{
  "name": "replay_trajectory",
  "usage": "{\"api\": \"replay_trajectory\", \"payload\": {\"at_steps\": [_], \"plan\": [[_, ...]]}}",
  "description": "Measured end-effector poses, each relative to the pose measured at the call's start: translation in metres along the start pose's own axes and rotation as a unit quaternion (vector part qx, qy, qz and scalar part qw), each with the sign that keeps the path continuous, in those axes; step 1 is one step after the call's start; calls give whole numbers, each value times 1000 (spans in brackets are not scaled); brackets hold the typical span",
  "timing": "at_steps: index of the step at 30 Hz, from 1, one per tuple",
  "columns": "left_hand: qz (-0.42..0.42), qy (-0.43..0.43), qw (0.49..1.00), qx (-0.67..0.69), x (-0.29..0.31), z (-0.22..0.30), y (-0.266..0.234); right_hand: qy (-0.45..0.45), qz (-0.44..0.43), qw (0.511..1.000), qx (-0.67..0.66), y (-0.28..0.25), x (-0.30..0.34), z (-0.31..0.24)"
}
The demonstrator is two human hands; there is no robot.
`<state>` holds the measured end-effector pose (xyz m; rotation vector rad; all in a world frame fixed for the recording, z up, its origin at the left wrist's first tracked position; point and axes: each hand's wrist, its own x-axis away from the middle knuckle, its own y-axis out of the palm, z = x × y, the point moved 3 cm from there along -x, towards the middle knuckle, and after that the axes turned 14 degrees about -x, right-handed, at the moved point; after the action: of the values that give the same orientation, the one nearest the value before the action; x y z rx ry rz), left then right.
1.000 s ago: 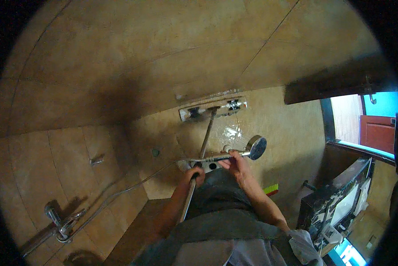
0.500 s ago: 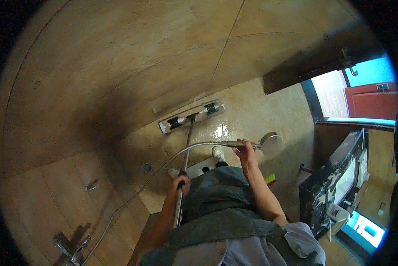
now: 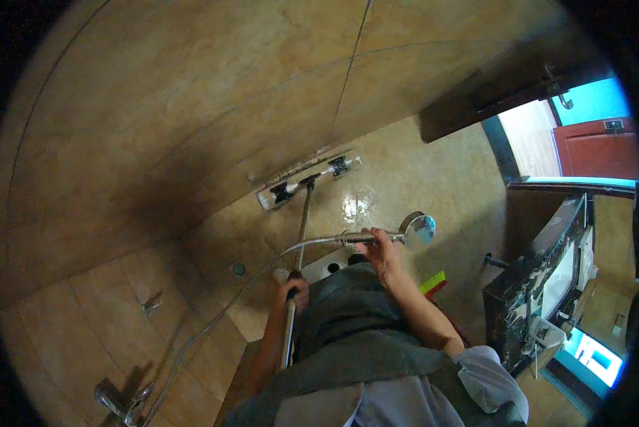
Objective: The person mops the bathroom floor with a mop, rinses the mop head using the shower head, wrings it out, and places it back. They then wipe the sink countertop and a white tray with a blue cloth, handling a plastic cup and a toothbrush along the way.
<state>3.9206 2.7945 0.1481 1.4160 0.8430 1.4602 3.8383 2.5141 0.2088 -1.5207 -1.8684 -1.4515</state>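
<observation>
Right hand (image 3: pixel 380 250) grasps the hand shower (image 3: pixel 394 234) by its handle, long axis level, head out to the right over the wet tiled floor (image 3: pixel 433 178); left hand (image 3: pixel 294 292) clenches the squeegee pole (image 3: pixel 301 220) (blade (image 3: pixel 306 181) at the wall's foot).

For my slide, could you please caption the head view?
Right hand holds chrome handheld shower head; left hand grips long-handled floor squeegee.

A home bathroom, shown by the tiled shower walls (image 3: pixel 191 107), wet tile floor (image 3: pixel 405 185), wall tap (image 3: pixel 124 402), handheld shower head (image 3: pixel 419 229), and marble vanity (image 3: pixel 547 277) beside the doorway.
</observation>
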Motion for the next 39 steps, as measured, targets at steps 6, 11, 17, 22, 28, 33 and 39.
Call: {"api": "replay_trajectory", "payload": {"at_steps": [6, 11, 17, 22, 28, 33, 39], "plan": [[44, -8, 990, -134, 4, 13, 10, 18, 10, 999, 27, -1, 2, 5], [18, -2, 1000, -16, 5, 15, 33, 58, -22, 998, 12, 3, -2, 12], [205, -18, 974, -97, -8, 23, 34, 104, -42, 994, 8, 14, -5, 35], [120, -55, 981, -142, 7, 17, 43, 165, -39, 985, 18, 9, 6, 47], [197, 25, 954, -223, -26, 34, 9, 185, -35, 982, -8, 8, -18, 52], [142, -1, 987, -80, -27, 20, 2, 160, 0, 987, 8, 3, -22, 39], [9, 5, 1000, -7, -6, 10, 49, 169, -16, 985, -3, 16, 3, 15]]}}
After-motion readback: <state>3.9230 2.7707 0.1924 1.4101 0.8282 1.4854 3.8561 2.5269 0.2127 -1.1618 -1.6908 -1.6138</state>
